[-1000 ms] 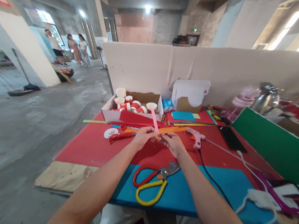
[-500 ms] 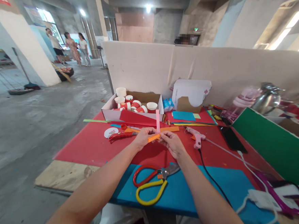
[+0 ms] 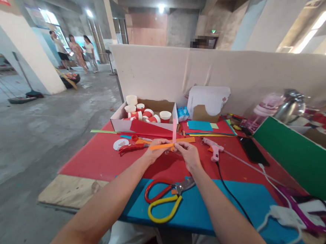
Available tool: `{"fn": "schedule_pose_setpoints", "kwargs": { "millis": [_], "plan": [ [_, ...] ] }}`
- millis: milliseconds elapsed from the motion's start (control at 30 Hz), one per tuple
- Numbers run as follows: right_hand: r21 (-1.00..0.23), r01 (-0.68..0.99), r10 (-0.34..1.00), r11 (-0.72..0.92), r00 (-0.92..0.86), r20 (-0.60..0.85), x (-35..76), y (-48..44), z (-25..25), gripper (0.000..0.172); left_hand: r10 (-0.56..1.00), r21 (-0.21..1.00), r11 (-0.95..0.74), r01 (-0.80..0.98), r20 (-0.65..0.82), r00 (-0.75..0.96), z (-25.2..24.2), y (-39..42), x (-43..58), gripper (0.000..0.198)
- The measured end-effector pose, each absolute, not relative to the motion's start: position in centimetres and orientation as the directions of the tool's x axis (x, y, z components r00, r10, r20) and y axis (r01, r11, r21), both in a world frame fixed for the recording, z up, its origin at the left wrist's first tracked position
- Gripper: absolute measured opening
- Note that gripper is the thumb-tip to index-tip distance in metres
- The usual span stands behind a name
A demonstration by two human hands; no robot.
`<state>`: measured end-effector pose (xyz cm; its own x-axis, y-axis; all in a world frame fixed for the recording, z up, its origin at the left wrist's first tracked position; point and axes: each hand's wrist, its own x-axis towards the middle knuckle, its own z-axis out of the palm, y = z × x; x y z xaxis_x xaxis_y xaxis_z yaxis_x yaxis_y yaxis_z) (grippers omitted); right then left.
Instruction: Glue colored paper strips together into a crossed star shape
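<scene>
An orange paper strip [image 3: 161, 146] runs across between my two hands above the red table cover. My left hand [image 3: 155, 151] is closed around its left part, and the fingertips of my right hand [image 3: 188, 153] pinch near its right end. A pink paper strip [image 3: 174, 129] stands upright where my fingers meet; which hand grips it I cannot tell. Behind my right fingers lies another orange strip [image 3: 188, 139]. Red-handled pliers [image 3: 133, 148] rest left of my left hand. Below my hands, scissors [image 3: 171, 193] with a red and a yellow handle lie on blue sheet.
A cardboard box [image 3: 115, 123] of paper cups stands behind my hands. To the right are a pink glue gun [image 3: 214, 148] with a black cord, a phone [image 3: 253, 150] on a white cable, and a green board [image 3: 297, 161]. A white partition [image 3: 155, 69] closes off the back.
The orange strip's free part has swung left and now shows longer across my left hand. The pink strip has shifted slightly right. Both hands stay in nearly the same place.
</scene>
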<state>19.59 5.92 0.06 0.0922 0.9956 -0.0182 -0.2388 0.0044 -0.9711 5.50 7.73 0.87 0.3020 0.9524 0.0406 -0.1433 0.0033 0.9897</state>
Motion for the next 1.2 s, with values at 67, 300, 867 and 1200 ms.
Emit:
{"fn": "schedule_pose_setpoints", "kwargs": {
  "millis": [67, 300, 867, 1200],
  "plan": [
    [-0.964, -0.267, 0.993, -0.007, 0.111, -0.038, 19.6, 6.0, 0.1, 0.028, 0.956, 0.99, -0.005, -0.143, 0.046, 0.288, 1.1, 7.5, 5.6, 0.022],
    [-0.945, -0.315, 0.993, -0.086, 0.053, -0.108, 19.3, 5.9, 0.0, 0.032, 0.976, 0.983, 0.001, -0.182, 0.039, 0.213, 0.8, 7.5, 5.7, 0.024],
    [-0.931, -0.342, 0.99, -0.132, -0.004, -0.139, 19.7, 6.0, 0.0, 0.029, 0.942, 0.923, 0.237, -0.303, -0.143, 0.302, 0.1, 8.1, 5.7, 0.031],
    [-0.914, -0.38, 0.984, -0.144, 0.044, -0.173, 19.6, 6.0, 0.2, 0.024, 0.957, 0.96, 0.119, -0.252, -0.044, 0.285, 0.6, 7.8, 5.7, 0.033]
  ]
}}
